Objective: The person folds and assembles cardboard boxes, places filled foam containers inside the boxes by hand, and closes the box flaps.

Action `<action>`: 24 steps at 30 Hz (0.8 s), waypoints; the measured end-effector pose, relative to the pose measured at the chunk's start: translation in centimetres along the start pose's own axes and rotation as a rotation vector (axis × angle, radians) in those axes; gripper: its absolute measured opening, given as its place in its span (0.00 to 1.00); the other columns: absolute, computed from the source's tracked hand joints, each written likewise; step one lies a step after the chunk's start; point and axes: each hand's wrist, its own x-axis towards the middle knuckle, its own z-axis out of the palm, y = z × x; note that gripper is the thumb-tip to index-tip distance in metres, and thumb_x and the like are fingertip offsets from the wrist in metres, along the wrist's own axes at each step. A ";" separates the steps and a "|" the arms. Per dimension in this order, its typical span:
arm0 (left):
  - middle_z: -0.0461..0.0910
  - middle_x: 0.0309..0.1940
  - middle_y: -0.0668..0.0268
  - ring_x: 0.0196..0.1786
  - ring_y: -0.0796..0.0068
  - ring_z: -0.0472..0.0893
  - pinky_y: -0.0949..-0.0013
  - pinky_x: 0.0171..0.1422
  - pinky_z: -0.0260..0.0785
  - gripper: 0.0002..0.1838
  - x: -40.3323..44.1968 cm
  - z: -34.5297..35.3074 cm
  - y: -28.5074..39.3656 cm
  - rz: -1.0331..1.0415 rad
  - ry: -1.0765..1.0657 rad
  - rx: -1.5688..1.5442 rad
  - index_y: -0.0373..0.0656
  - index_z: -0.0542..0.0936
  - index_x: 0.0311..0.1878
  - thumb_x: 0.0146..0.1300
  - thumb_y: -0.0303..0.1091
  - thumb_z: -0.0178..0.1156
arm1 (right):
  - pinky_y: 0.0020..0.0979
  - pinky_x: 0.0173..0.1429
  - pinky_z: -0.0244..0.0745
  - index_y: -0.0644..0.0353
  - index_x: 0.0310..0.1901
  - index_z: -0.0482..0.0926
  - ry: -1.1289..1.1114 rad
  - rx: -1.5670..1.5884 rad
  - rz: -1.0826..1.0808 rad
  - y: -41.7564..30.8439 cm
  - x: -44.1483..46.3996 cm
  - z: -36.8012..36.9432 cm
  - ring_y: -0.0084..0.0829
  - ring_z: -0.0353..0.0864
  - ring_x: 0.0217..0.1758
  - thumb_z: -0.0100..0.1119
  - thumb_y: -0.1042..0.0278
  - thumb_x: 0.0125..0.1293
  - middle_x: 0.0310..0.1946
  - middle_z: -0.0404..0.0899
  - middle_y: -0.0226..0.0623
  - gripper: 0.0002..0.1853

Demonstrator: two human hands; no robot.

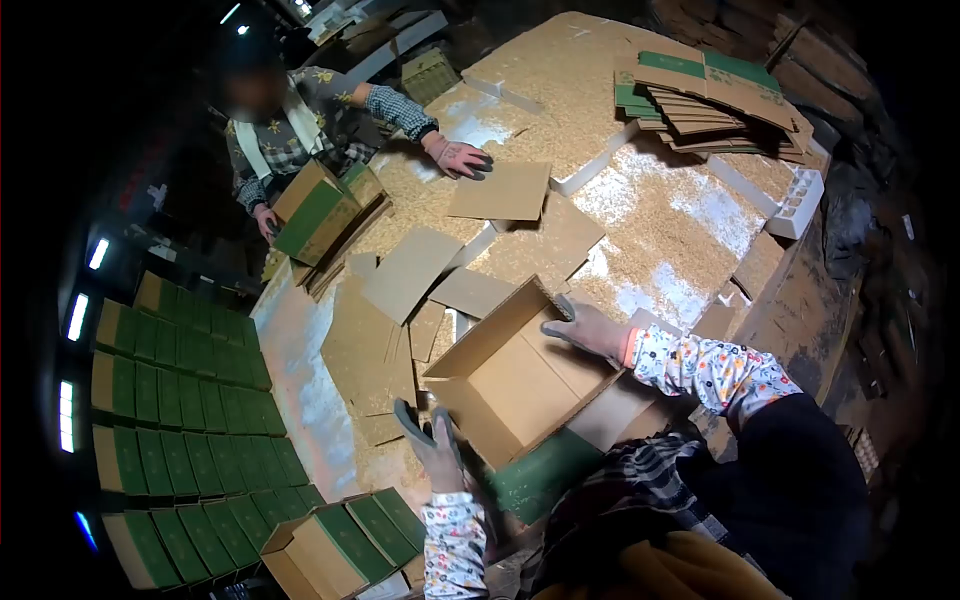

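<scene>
In front of me an open cardboard box [515, 395] is tilted with its bare brown inside facing up; part of its outside is green. My right hand [592, 330], in a grey glove, grips the far right wall, fingers over the rim. On the near left side, my left hand [436, 452], gloved too, has its fingers spread by the box's corner; whether it touches the wall I cannot tell. Just beyond the box lie loose flat cardboard pieces [412, 272], and a large brown sheet [368, 345] lies to its left.
Across the sawdust-covered table [640, 235], a co-worker's gloved hand [462, 158] touches a cardboard sheet [505, 192]; their other hand is at a green-and-brown box [322, 215]. Flattened cartons [715, 95] are stacked at back right. Rows of green boxes [190, 400] stand at left.
</scene>
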 end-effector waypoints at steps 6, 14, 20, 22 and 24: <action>0.69 0.55 0.52 0.57 0.59 0.71 0.64 0.63 0.62 0.29 4.2 3.6 -1.1 -0.301 -0.187 0.160 0.37 0.61 0.63 0.56 0.20 0.54 | 0.24 0.24 0.66 0.63 0.32 0.77 -0.003 0.997 0.289 3.6 7.7 -5.8 0.22 0.71 0.20 0.58 0.55 0.64 0.21 0.73 0.31 0.16; 0.65 0.57 0.57 0.59 0.64 0.68 0.65 0.66 0.59 0.30 4.2 4.0 -1.6 -0.336 -0.166 0.167 0.35 0.61 0.63 0.54 0.15 0.50 | 0.38 0.26 0.74 0.71 0.28 0.79 0.633 0.116 0.511 21.1 36.4 -13.3 0.42 0.78 0.22 0.60 0.37 0.53 0.22 0.77 0.45 0.34; 0.65 0.56 0.57 0.58 0.66 0.68 0.67 0.65 0.57 0.29 4.9 4.8 0.1 -0.413 -0.157 0.097 0.36 0.61 0.62 0.54 0.13 0.49 | 0.33 0.36 0.72 0.70 0.26 0.81 0.642 0.152 0.440 18.0 28.6 -15.6 0.34 0.79 0.28 0.65 0.46 0.52 0.23 0.80 0.43 0.26; 0.66 0.55 0.58 0.57 0.66 0.68 0.67 0.65 0.58 0.29 4.9 4.4 0.6 -0.408 -0.172 0.114 0.36 0.61 0.62 0.54 0.13 0.49 | 0.30 0.35 0.70 0.67 0.25 0.81 0.797 0.436 0.304 17.5 22.1 -15.1 0.28 0.76 0.27 0.67 0.53 0.52 0.23 0.79 0.36 0.20; 0.67 0.54 0.57 0.56 0.65 0.69 0.66 0.65 0.59 0.29 4.8 4.5 -0.4 -0.358 -0.150 0.055 0.36 0.62 0.62 0.54 0.13 0.50 | 0.27 0.35 0.68 0.64 0.26 0.81 0.934 0.589 0.192 20.0 17.1 -15.7 0.22 0.73 0.27 0.67 0.58 0.56 0.24 0.78 0.29 0.15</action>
